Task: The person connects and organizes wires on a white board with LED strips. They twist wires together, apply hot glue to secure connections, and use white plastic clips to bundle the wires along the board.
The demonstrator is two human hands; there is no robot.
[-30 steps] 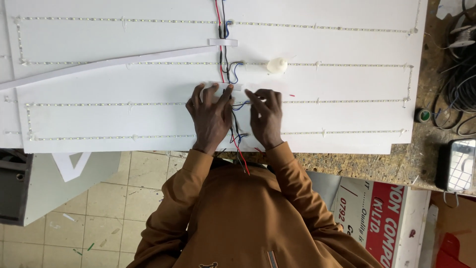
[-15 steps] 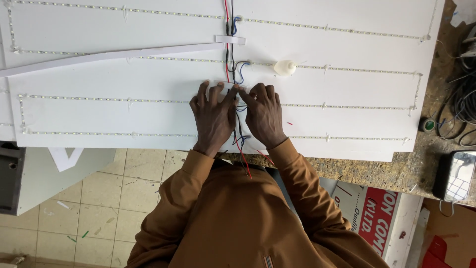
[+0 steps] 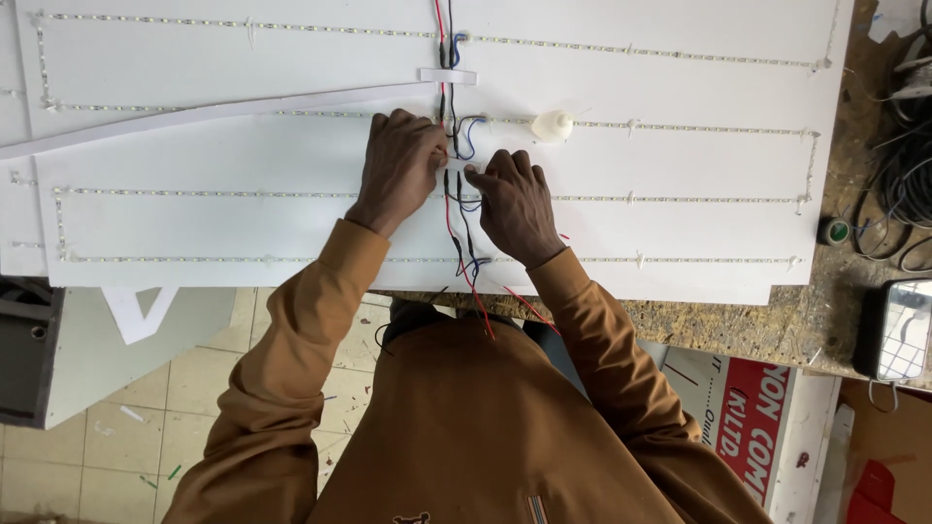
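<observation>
Centre of frame: left hand [image 3: 400,167] and right hand [image 3: 515,202] pinching red and black wires [image 3: 452,199] on white panel [image 3: 243,155]. LED strips [image 3: 680,199] already laid in rows; wire ends dangling loose at lower edge.

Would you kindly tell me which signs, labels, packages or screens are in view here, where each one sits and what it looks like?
Red signboard: under the bench edge at lower right, a tilted red panel with white lettering and a white border.
White panel: on the floor at lower left, flat, showing part of a grey cut-out shape.
Screen-like device: on the bench at far right, a dark rounded rectangle with a pale reflective face.
</observation>
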